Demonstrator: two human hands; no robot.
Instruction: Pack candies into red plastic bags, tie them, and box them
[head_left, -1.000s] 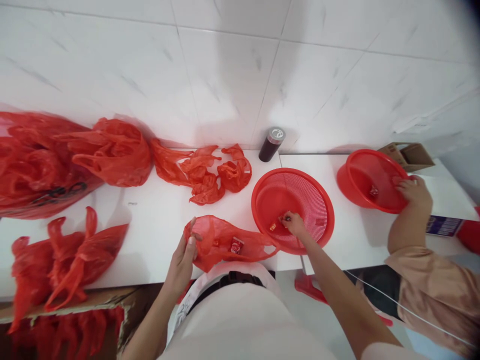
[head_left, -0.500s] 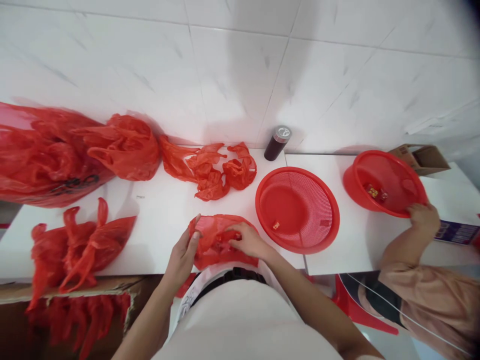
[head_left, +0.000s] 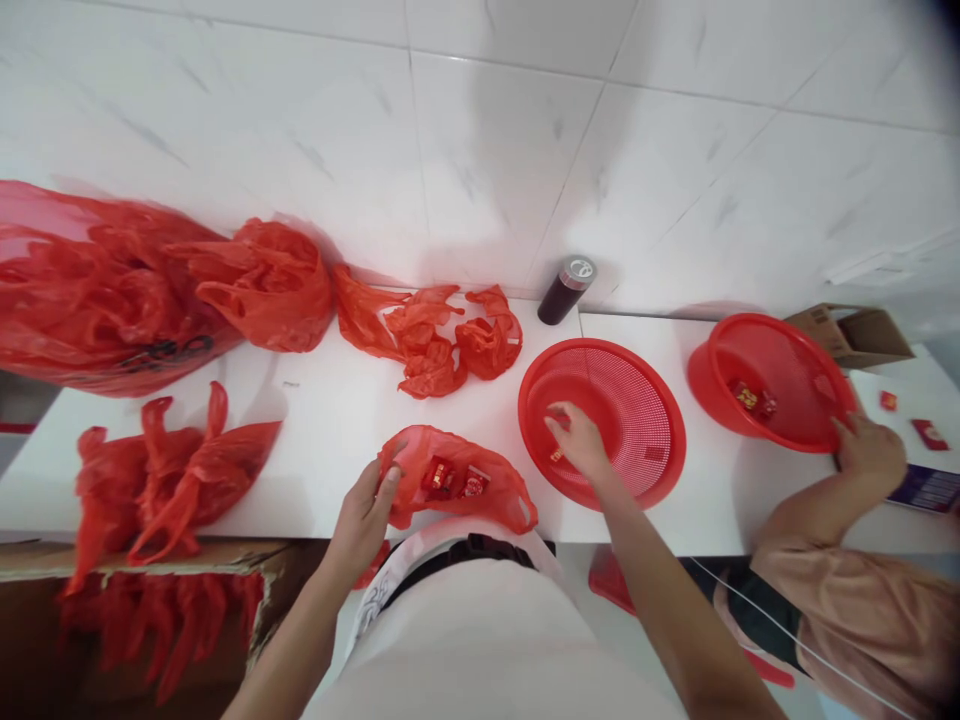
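My left hand (head_left: pixel 365 513) pinches the left rim of a thin red plastic bag (head_left: pixel 487 497) lying at the white counter's front edge. Two small red packets (head_left: pixel 452 477) show through the bag. My right hand (head_left: pixel 577 441) is inside a red mesh basket (head_left: pixel 645 420), fingers curled over a small red and gold packet (head_left: pixel 556 455) on its bottom; whether it grips the packet is unclear.
Another person's hand (head_left: pixel 868 450) holds the rim of a second red basket (head_left: pixel 787 352) with packets inside at the right. Red bags lie in a crumpled heap (head_left: pixel 431 335), a large pile (head_left: pixel 127 290) and a bunch (head_left: pixel 165 470). A dark bottle (head_left: pixel 567 289) stands by the tiled wall. A cardboard box (head_left: pixel 855 335) sits behind.
My right hand left the bag, where it dropped a packet, and went back into the mesh basket. The other person's basket tilted lower. The left hand stayed on the bag.
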